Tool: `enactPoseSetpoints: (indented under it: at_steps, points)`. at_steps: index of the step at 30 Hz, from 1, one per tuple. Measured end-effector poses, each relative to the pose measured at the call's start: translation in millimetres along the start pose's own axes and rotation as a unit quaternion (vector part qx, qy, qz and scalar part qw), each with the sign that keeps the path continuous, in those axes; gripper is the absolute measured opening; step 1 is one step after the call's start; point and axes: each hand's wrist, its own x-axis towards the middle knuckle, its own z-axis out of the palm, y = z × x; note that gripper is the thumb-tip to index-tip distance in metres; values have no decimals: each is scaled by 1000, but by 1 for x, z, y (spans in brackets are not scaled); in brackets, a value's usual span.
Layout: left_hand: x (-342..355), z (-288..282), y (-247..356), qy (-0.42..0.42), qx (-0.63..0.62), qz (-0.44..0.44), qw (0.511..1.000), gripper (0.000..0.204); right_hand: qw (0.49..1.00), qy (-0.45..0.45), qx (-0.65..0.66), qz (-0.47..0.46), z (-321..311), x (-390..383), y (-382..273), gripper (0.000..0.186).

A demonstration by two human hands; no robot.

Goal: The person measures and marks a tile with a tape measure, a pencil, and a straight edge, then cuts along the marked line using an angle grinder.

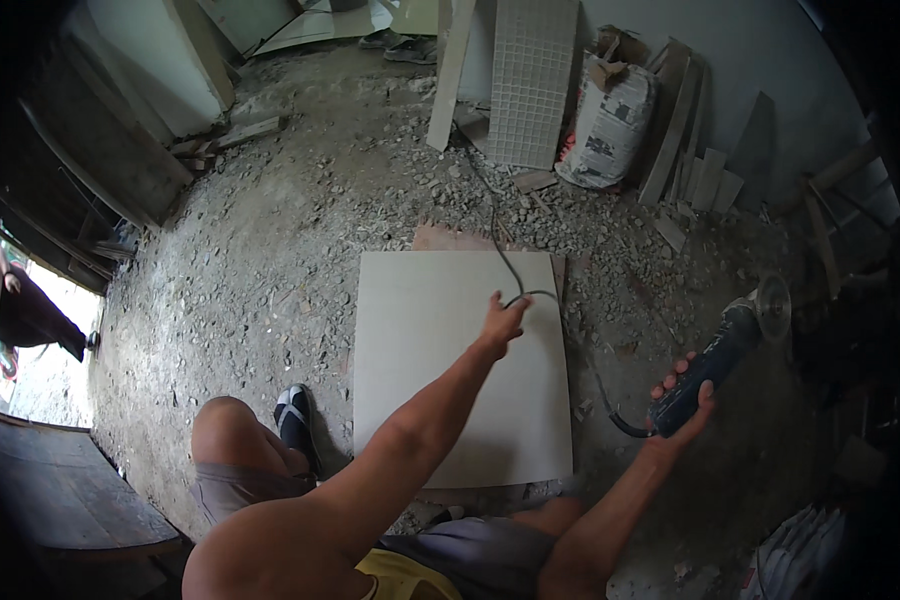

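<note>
In the head view, your left hand [505, 322] holds the dark cable [626, 428] between its fingers, above the pale tile [420, 320]. Your right hand [684, 430] is wrapped around the grinder [715, 362], right of the tile (its disc [774, 308] is at the far end). The tile lies flat before you, with rubble [300, 230] around.

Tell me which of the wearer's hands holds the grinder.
The right hand, wrapped around the body of the grinder; the left hand, out over the tile, holds the cord instead.
</note>
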Motion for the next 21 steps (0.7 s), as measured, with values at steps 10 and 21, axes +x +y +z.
enactPoseSetpoints:
  at_steps: [10, 21]
  points:
    - [-35, 144, -79, -137, 358, 399, 833, 72, 999, 25, -6, -47, 15, -21, -7, 54]
    - [-174, 13, -256, -373, 609, 340, 612, 58, 978, 165, -117, -56, -28, -38, -29, 49]
